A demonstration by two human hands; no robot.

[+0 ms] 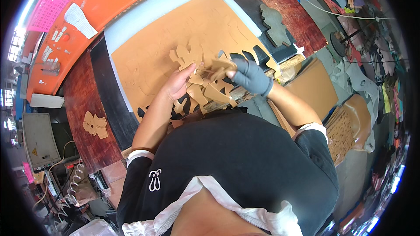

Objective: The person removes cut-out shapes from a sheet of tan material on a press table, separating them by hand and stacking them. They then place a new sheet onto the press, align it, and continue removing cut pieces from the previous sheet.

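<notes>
My bare left hand (176,84) is closed on a bunch of tan leather-like cut pieces (189,55), with its thumb lying over them. In the gloved fingers of my right hand (253,78) is a small stack of similar cut pieces (220,67). The two hands are close together over the near edge of a large tan sheet (146,54) marked with cut outlines. Below and between them, loose cut pieces (214,94) lie in a heap, partly hidden by my hands. Dark gaps show where shapes have come out of the sheet's near edge.
A white board (127,28) lies under the sheet. An orange machine (98,0) spans the far side. A grey scalloped plate (274,25) rests at the right; more cut pieces (94,124) lie at the left. Tan sheets (314,88) are stacked to my right.
</notes>
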